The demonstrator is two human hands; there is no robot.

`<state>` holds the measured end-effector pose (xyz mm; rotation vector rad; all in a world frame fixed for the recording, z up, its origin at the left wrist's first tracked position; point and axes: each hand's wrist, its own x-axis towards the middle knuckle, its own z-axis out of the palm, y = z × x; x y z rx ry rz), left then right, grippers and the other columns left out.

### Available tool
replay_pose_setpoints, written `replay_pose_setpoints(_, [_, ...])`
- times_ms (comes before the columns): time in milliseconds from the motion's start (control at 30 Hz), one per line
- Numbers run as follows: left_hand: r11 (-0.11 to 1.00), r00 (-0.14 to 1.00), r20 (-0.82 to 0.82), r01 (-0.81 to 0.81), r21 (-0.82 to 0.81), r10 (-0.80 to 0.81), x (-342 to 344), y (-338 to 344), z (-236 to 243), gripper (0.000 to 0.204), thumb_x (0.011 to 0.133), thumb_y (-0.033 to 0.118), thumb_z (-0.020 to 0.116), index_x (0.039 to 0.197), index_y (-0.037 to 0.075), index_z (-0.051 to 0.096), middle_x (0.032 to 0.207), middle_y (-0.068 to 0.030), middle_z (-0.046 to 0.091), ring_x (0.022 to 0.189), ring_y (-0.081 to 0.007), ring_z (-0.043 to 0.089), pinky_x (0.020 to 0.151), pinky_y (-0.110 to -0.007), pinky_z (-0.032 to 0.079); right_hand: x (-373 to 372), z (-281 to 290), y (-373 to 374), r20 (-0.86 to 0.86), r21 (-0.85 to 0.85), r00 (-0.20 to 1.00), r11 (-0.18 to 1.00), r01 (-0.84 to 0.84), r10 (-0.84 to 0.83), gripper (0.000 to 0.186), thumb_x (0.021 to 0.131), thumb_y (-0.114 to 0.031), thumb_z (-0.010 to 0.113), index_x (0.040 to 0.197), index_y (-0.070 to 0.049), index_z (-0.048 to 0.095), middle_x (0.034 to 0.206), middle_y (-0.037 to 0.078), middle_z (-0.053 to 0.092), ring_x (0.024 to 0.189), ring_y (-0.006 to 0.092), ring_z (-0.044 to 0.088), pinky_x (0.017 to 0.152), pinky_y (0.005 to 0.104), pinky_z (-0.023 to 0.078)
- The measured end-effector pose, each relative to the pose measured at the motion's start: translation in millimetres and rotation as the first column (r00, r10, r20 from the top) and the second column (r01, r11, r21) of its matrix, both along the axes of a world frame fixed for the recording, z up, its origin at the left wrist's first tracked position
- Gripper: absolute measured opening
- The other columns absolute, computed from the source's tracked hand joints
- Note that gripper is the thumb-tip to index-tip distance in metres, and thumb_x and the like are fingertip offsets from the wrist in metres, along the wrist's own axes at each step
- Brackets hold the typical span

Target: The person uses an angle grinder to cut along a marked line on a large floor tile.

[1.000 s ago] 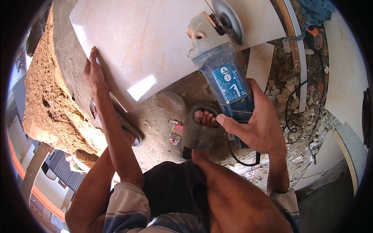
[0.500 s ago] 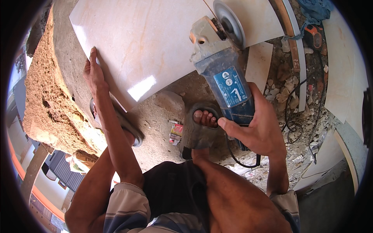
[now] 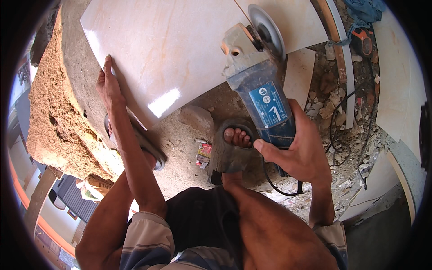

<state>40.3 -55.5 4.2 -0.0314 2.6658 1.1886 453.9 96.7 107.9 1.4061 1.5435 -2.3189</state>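
Observation:
My left hand (image 3: pixel 109 85) grips the left edge of a large pale marbled tile (image 3: pixel 171 49). My right hand (image 3: pixel 299 148) is wrapped round the lower body of a dusty blue angle grinder (image 3: pixel 256 85), thumb across it. The grinder's disc (image 3: pixel 269 31) stands on edge over the tile at the end of a thin dark line running from the top; whether it touches the tile is hard to tell. My sandalled right foot (image 3: pixel 231 148) is below the tile, near the grinder; my left foot is partly hidden behind my left forearm.
A sandy mound (image 3: pixel 54 117) is at the left. Rubble (image 3: pixel 333 103), a loose tile strip (image 3: pixel 299 67), a long wooden strip (image 3: pixel 337 54) and black cable (image 3: pixel 337 153) are at the right, with a blue cloth (image 3: pixel 360 11), an orange-black tool (image 3: pixel 362 42) and pale panels (image 3: pixel 396 76) beyond.
The grinder in my right hand has shifted slightly down and to the right along the line across the tile. My left hand and the tile look unmoved.

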Motion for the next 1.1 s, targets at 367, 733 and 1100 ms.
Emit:
replay_pose_setpoints(367, [1.0, 1.0, -0.02, -0.007, -0.019, 0.006, 5.1, 2.4, 4.2, 0.049, 0.097, 0.056, 0.077, 0.11, 0.008, 0.079, 0.099, -0.0045, 0.077, 0.088, -0.0149, 0.069, 0.081, -0.033, 0.057, 3.8, 3.2, 3.0, 0.028, 0.053, 0.995, 0.994, -0.099, 0.098, 0.067, 0.085, -0.011, 0.085, 0.137, 0.012, 0.049, 0.109, 0.019, 0.077, 0.1, 0.02, 0.077, 0.09, 0.035, 0.063])
replay_pose_setpoints(733, [0.997, 1.0, -0.02, -0.018, -0.07, 0.017, 3.6, 2.5, 3.4, 0.05, 0.096, 0.057, 0.078, 0.109, 0.009, 0.08, 0.101, -0.0048, 0.077, 0.091, -0.0156, 0.069, 0.084, -0.033, 0.057, 8.8, 3.8, 1.4, 0.068, 0.105, 0.988, 0.984, -0.145, 0.139, 0.065, 0.083, -0.014, 0.086, 0.134, 0.008, 0.053, 0.106, 0.019, 0.079, 0.096, 0.022, 0.08, 0.089, 0.0352, 0.063])
replay_pose_setpoints(1100, [1.0, 1.0, -0.003, -0.006, -0.012, 0.006, 0.8, 0.1, 0.4, 0.048, 0.096, 0.054, 0.079, 0.109, 0.008, 0.079, 0.099, -0.0041, 0.077, 0.089, -0.0138, 0.068, 0.082, -0.033, 0.056, 14.0, 4.9, 0.4, 0.086, 0.144, 0.983, 0.975, -0.172, 0.16, 0.066, 0.082, -0.02, 0.086, 0.133, 0.006, 0.054, 0.108, 0.019, 0.079, 0.098, 0.0237, 0.08, 0.091, 0.0364, 0.062])
